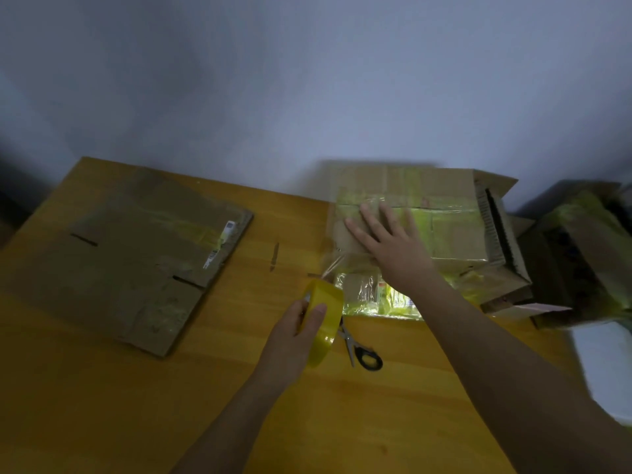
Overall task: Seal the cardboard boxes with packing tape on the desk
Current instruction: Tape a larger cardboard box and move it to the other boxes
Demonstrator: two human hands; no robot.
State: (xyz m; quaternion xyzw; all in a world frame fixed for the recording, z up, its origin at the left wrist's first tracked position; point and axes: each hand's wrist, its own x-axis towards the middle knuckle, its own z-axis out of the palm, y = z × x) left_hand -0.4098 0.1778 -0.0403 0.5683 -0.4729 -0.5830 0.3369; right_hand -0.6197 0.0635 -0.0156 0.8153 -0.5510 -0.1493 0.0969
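A cardboard box [451, 234] with yellowish tape across its top stands at the back right of the wooden desk [102, 405]. My right hand [390, 241] lies flat on the box's left part, fingers spread. My left hand [294, 336] grips a yellow roll of packing tape [325, 323] in front of the box's left corner. A clear strip of tape [330, 265] runs from the roll up to the box's left edge.
A flattened cardboard box [136, 254] lies on the left of the desk. Scissors [362, 350] with black handles lie just right of the roll. More taped boxes [581, 254] stand past the desk's right edge. A wall is behind.
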